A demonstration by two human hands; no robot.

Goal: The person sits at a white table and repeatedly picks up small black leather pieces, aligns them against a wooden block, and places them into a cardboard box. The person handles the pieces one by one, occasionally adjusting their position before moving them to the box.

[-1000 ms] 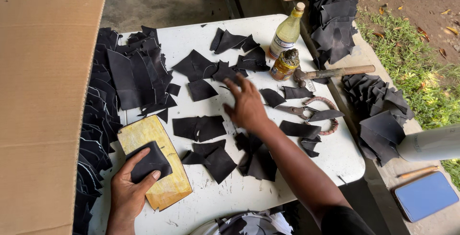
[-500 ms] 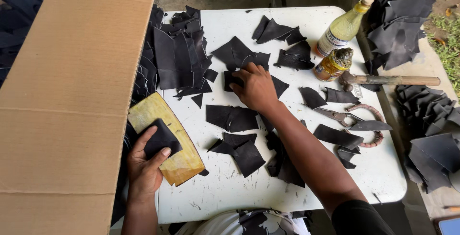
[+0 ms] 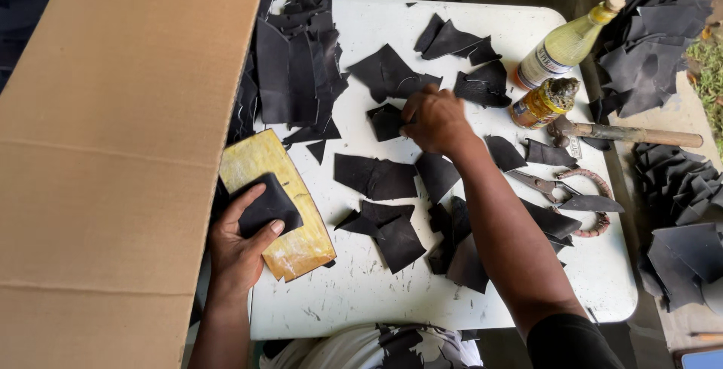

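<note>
While a big cardboard sheet [image 3: 113,150] covers the left edge of the table [image 3: 392,294], the work looks like sorting and stacking black cut pieces. A heap of long black strips [image 3: 290,60] lies at the far left corner, and loose scraps are scattered across the middle. On the near left edge sits a yellow board [image 3: 297,245], where the left hand [image 3: 241,252] presses a dark square piece [image 3: 273,205] flat, fingers spread over it rather than closed. The right hand [image 3: 435,119] is mid-table, its grip pinching a small black scrap [image 3: 385,120]. Judging by this, that scrap needs lifting clear of its neighbours and carrying left to the board, without dragging others along
</note>
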